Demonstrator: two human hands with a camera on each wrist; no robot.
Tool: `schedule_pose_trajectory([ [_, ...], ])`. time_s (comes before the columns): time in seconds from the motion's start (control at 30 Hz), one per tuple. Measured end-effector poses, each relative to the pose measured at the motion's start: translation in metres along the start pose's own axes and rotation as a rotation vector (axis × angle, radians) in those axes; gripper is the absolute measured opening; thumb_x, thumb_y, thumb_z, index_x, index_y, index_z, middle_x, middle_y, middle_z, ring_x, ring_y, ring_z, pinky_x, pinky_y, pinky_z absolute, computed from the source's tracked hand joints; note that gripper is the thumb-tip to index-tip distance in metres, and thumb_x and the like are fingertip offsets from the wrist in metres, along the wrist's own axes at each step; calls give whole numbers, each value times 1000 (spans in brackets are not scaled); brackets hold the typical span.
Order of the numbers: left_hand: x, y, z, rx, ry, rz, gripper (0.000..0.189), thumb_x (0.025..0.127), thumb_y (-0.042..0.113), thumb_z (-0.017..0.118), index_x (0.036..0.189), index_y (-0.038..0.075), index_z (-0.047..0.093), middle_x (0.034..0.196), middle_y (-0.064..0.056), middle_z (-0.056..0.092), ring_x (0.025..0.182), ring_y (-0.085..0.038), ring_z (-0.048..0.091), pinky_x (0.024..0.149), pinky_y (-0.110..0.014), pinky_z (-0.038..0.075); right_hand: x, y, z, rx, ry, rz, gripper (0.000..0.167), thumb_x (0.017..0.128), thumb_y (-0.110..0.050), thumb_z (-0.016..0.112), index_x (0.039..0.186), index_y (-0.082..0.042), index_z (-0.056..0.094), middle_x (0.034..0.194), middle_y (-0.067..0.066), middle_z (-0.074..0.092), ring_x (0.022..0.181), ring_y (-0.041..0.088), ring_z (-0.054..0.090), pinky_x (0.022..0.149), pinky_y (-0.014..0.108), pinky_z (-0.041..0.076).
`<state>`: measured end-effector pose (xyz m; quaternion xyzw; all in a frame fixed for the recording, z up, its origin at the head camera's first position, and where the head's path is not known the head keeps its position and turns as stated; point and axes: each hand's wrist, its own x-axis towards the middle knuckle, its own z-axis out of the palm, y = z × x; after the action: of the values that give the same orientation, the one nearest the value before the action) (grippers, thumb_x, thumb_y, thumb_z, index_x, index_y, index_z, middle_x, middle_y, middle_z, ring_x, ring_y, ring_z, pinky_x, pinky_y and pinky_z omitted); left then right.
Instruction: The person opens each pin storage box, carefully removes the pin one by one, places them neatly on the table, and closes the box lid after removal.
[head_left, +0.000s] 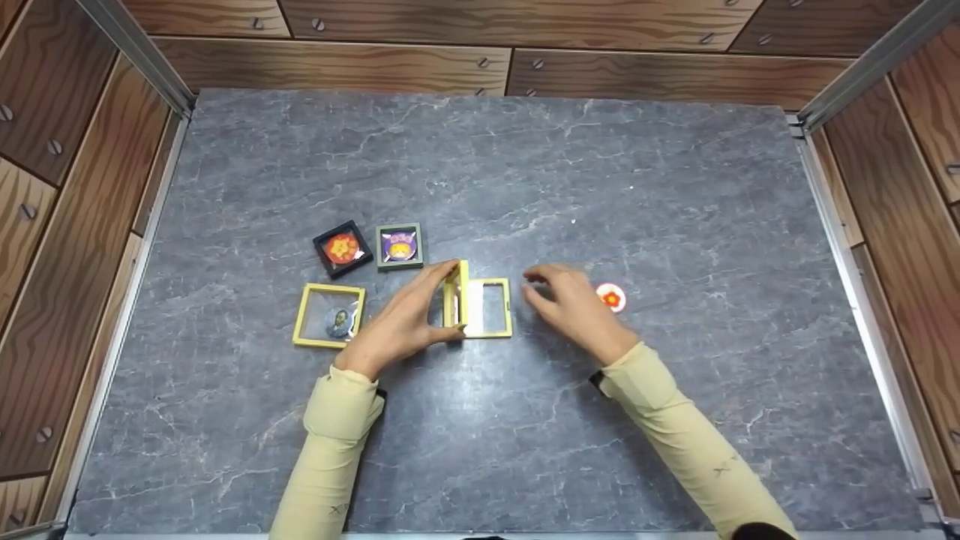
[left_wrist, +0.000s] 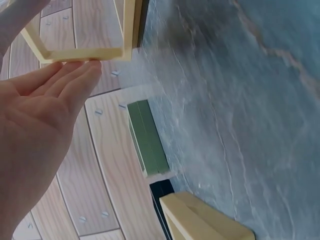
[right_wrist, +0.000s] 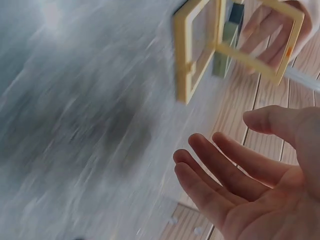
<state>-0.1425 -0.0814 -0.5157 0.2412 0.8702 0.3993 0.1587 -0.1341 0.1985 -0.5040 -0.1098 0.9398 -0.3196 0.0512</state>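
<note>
A hinged yellow display frame [head_left: 511, 309] stands spread apart on the table, one half lying flat and the other raised upright. My left hand [head_left: 401, 319] holds the raised half [head_left: 463, 296] by its opposite edges, thumb at the near edge and fingers at the far one. To the right of the frame my right hand [head_left: 574, 307] hovers with loosely bent fingers and nothing in them; the right wrist view shows its bare palm [right_wrist: 265, 200]. Just beyond that hand lies a white round disc [head_left: 611, 298] with a red flower.
Left of the left hand, a second yellow frame [head_left: 302, 315] holds a dark round piece in clear film. Behind it sit a black frame [head_left: 324, 255] with a red-orange disc and a green frame [head_left: 400, 265] with a purple one. Wood-patterned panels [head_left: 337, 67] wall the table.
</note>
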Motion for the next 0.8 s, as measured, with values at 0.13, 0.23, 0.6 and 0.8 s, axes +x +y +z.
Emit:
schedule_pose_trajectory([
  [0.13,1,2,2,-2,6,6,102,83,26,91,166,10,33,169,-11,41,156,-32,41,133,-49,33,9,-16,8,17,-20,-20,35,103,-21,65,125,5,72,125,23,75,120,39,72,109,50,59],
  [0.23,2,3,3,-8,8,13,102,83,25,91,165,8,33,169,-13,40,156,-33,41,132,-49,34,15,-27,10,32,-33,-46,36,105,-23,63,127,4,72,127,22,74,122,38,71,111,49,58],
  [0.6,5,5,8,35,30,74,97,83,23,91,161,0,38,164,-16,46,153,-33,46,132,-45,35,26,-53,16,47,-59,-85,45,106,-35,64,132,1,70,130,19,73,124,34,70,112,46,58],
  [0.8,7,7,9,56,17,55,99,83,25,91,163,3,36,166,-14,44,154,-33,45,132,-46,36,28,-55,17,29,-76,-46,48,102,-33,69,134,3,67,129,20,72,121,37,70,108,45,61],
])
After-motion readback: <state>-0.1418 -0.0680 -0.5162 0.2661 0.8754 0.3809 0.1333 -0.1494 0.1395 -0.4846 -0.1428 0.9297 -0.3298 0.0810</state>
